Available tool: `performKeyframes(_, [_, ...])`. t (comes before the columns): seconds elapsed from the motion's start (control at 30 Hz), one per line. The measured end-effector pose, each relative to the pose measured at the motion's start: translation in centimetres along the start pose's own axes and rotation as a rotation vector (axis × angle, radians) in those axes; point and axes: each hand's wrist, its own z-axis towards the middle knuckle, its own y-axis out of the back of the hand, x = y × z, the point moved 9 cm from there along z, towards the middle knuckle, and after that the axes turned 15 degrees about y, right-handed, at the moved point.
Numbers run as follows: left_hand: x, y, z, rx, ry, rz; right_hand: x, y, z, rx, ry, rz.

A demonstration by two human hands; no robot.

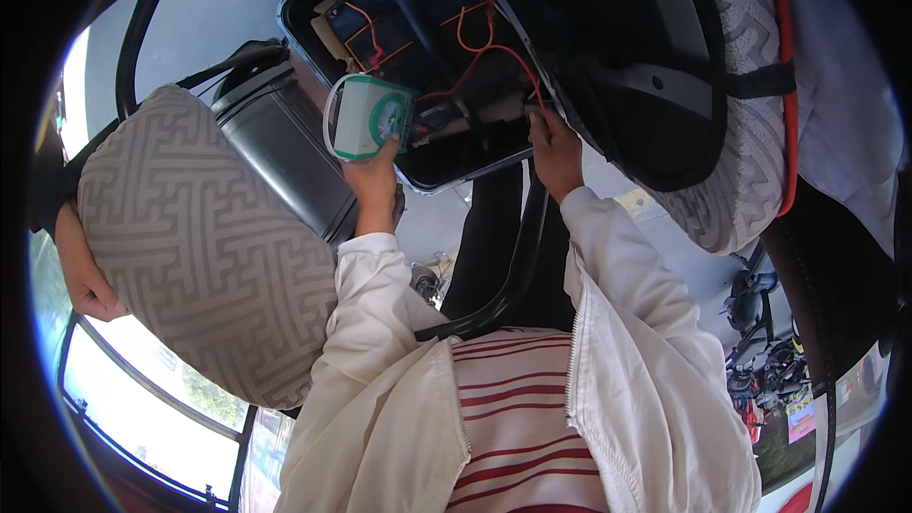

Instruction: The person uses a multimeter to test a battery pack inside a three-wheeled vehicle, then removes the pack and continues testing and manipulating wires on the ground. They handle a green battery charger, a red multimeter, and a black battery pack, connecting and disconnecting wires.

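Observation:
My left hand [373, 179] grips a white and green meter [369, 119] with a round dial face, the thumb against its front edge. It is held over the near left rim of a black open compartment [437, 178]. Inside lie dark battery blocks [427, 43] crossed by a dark strap, with orange and red wires among them. A red lead [508, 49] arcs across the compartment to my right hand [556, 154], whose fingers are closed around its end at the right rim. What the lead's tip touches is hidden.
A patterned grey seat cushion [209, 256] stands at left, with another person's hand [90, 280] beside it. At right is a raised seat [731, 133] with a black underside. A black curved bar [503, 294] passes below the compartment. A dark grey box-shaped panel [285, 147] lies left of it.

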Motion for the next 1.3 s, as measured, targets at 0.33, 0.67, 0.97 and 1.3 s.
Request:
performKeyframes(0.33, [-0.8,-0.5,-0.7,0.013,0.007,-0.05,-0.4,-0.2,0.3,0.042,-0.052,0.049])
performKeyframes(0.67, [-0.4,-0.2,0.0,-0.008,-0.054,0.089,-1.2,-0.6,0.8,-0.094,0.2,-0.133])
performKeyframes(0.97, [-0.8,-0.1,-0.3,-0.048,-0.07,0.177,1.1,-0.9,1.4,-0.086,0.279,-0.303])
performKeyframes(1.3, [-0.7,-0.3,-0.5,-0.014,-0.071,0.076,0.1,-1.0,1.0,-0.081,0.214,-0.314])
